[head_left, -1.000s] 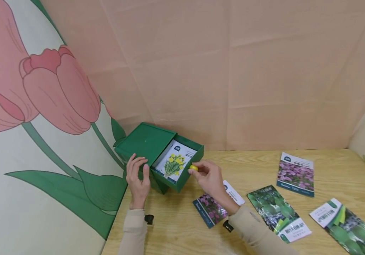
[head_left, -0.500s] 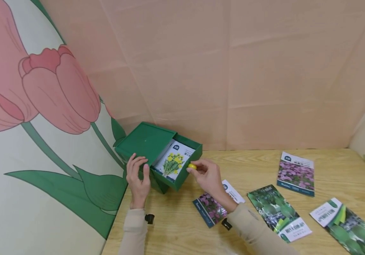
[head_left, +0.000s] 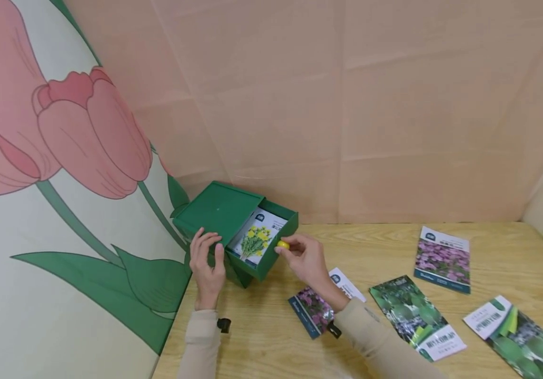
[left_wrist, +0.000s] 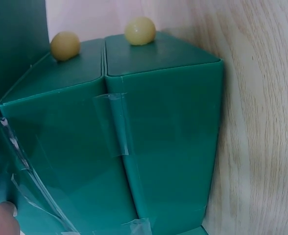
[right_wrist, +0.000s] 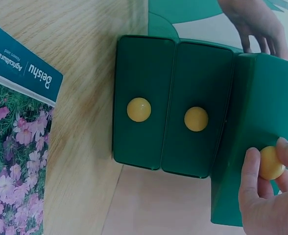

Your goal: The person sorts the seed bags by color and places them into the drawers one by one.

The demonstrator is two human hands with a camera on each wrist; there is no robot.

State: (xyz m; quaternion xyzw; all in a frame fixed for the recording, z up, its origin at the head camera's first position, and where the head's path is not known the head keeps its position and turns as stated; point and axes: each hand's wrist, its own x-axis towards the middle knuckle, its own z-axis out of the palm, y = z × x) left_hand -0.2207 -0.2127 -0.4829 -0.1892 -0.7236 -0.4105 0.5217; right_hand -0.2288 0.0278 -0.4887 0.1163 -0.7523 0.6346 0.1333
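Observation:
A small green drawer cabinet [head_left: 221,210] stands in the corner on the left of the table, its top drawer [head_left: 264,268] partly pulled out. Inside that drawer lies a seed packet [head_left: 257,239] printed with yellow flowers. My right hand [head_left: 308,260] pinches the drawer's round yellow knob [head_left: 283,245] between thumb and fingers. The left hand [head_left: 208,268] rests on the cabinet's near side, fingers at the top edge. In the right wrist view, two lower drawers with yellow knobs [right_wrist: 139,109] are closed. Clear tape [left_wrist: 117,122] spans the seam between them in the left wrist view.
A pink-flower packet [head_left: 316,310] lies partly under the right forearm. Further right are another pink-flower packet [head_left: 442,260] and two green packets [head_left: 408,310] on the wooden table [head_left: 262,337]. A tulip-printed wall [head_left: 96,295] borders the left side.
The top drawer has slid a little further into the cabinet, with the right hand moving left along with it. My left hand has stayed in place on the cabinet.

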